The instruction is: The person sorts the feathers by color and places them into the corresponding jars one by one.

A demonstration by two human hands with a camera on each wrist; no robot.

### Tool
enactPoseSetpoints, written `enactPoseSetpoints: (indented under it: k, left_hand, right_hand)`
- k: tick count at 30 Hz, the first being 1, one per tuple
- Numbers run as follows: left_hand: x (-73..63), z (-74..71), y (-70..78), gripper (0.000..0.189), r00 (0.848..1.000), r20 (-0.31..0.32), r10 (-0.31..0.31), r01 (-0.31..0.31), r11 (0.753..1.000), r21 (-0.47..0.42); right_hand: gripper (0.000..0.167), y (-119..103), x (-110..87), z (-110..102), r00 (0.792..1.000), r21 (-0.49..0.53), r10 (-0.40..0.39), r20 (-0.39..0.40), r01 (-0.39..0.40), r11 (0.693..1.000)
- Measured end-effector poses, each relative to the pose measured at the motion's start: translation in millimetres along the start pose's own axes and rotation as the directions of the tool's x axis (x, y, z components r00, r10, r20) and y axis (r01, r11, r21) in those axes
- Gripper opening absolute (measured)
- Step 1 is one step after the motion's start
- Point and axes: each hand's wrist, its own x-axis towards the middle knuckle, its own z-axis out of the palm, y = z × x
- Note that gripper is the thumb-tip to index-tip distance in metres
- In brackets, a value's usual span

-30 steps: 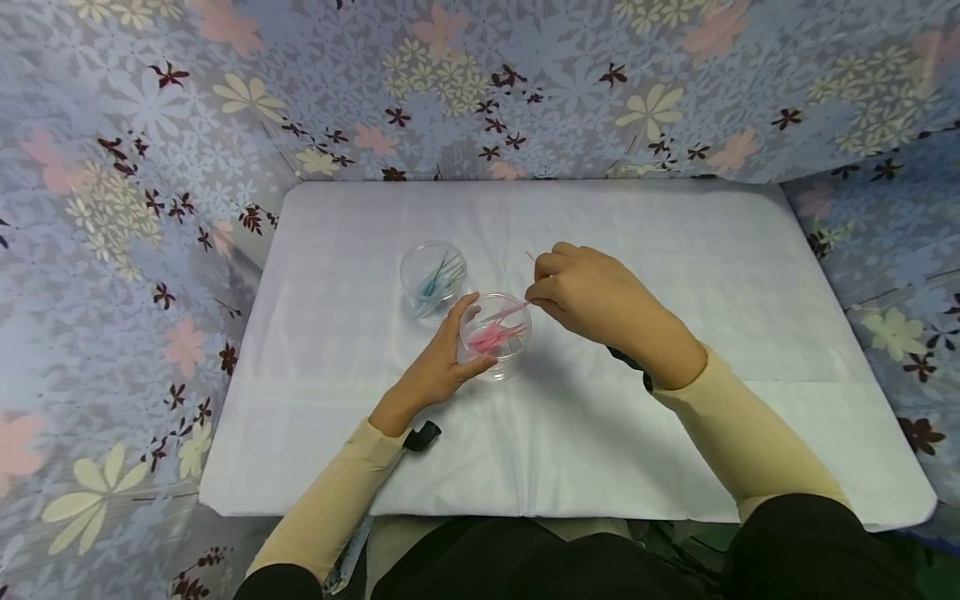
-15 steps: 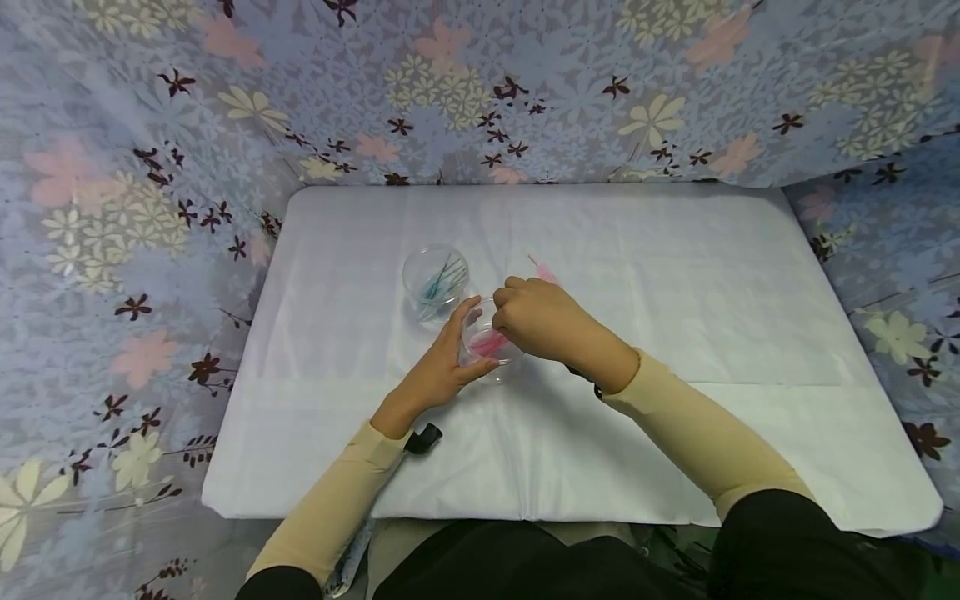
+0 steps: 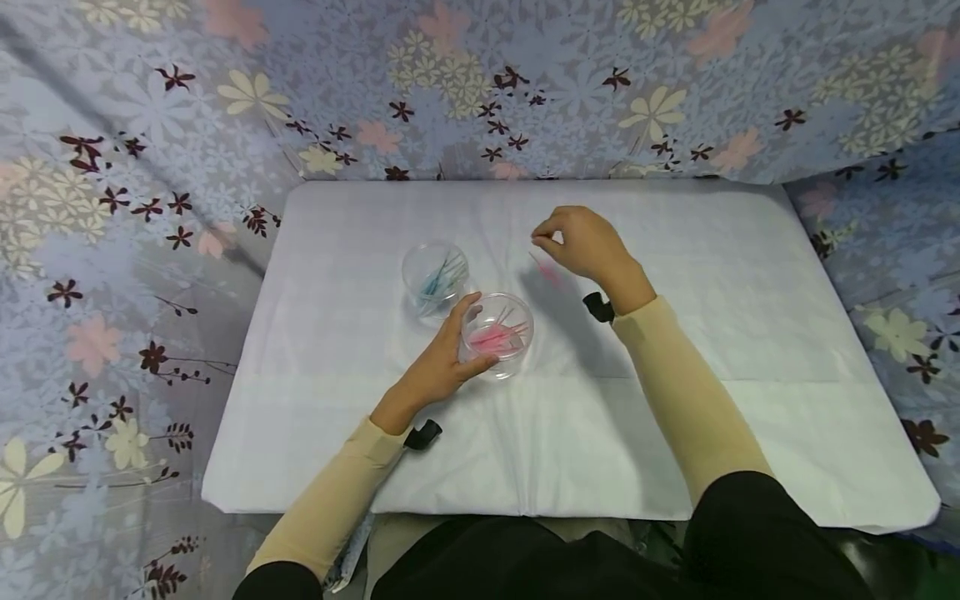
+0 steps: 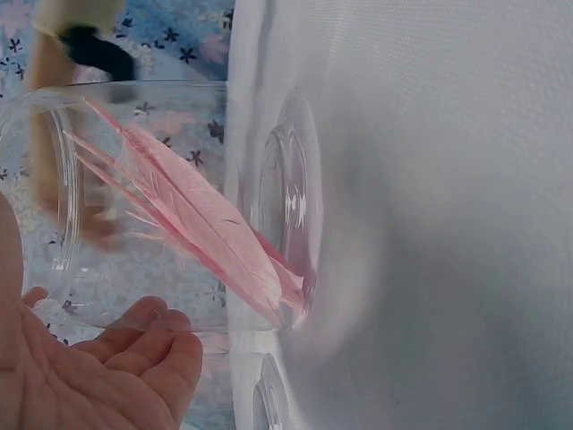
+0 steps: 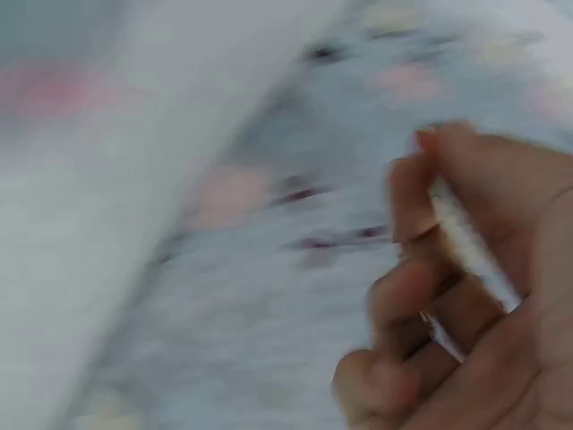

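My left hand [image 3: 435,367] holds a clear cup [image 3: 501,367], thumb on its near side and fingers round the far side. Several pink feathers [image 4: 201,219] lean inside, quills upward. My right hand [image 3: 585,242] is raised over the table to the right of the cups. Its thumb and index fingertips meet in the blurred right wrist view, the other fingers curled, and nothing shows between them. Below it one pink feather [image 3: 550,271] lies on the white cloth. A second clear cup [image 3: 411,287], behind and left of the held one, contains several blue-green feathers [image 3: 441,279].
A white cloth covers the table [image 3: 750,333]. Floral curtains [image 3: 480,92] stand along its back and both sides. Black cameras are strapped on both wrists, the left camera [image 3: 423,435] being close to the cloth.
My right hand reached over the held cup half a second ago, then moved up and right, away from it. My left hand keeps its grip on the cup, which has stayed in place.
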Motion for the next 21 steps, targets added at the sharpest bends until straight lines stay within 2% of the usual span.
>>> enactPoseSetpoints:
  k: [1, 3, 6, 9, 12, 15, 21]
  left_hand:
    - [-4.7, -1.0, -2.9, 0.093, 1.000, 0.008, -0.001, 0.001, 1.000, 0.004]
    - [-12.8, -2.9, -8.1, 0.093, 1.000, 0.023, 0.004, -0.004, 1.000, 0.013]
    - [-23.0, -6.2, -15.3, 0.094, 0.999, 0.046, 0.027, -0.028, 0.999, 0.017]
    - [-19.0, -6.9, -14.5, 0.094, 0.998, 0.049, 0.035, -0.035, 0.999, 0.013]
    - [-18.5, -6.8, -13.8, 0.093, 0.998, 0.050, 0.031, -0.031, 0.999, 0.010]
    - [-18.9, -6.7, -13.6, 0.093, 0.998, 0.050, 0.024, -0.024, 1.000, 0.013]
    - [-20.0, -10.1, -13.0, 0.092, 0.999, 0.048, 0.022, -0.024, 0.999, 0.025]
  right_hand:
    - [0.024, 10.3, 2.0, 8.0, 0.996, -0.009, 0.087, 0.011, -0.086, 0.996]
    - [0.027, 24.6, 4.1, 25.1, 0.972, -0.030, 0.224, 0.063, -0.223, 0.974]
    - [0.028, 32.7, 4.6, 51.0, 0.933, -0.031, 0.344, 0.103, -0.343, 0.939]
    - [0.028, 42.5, 15.0, 61.7, 0.911, -0.058, 0.397, 0.114, -0.393, 0.918]
    - [0.029, 44.6, 23.8, 69.7, 0.900, -0.106, 0.421, 0.115, -0.410, 0.906]
    - [0.028, 43.1, 29.8, 75.1, 0.895, -0.151, 0.433, 0.106, -0.416, 0.897]
    - [0.023, 38.4, 35.5, 80.6, 0.906, -0.169, 0.412, 0.096, -0.393, 0.904]
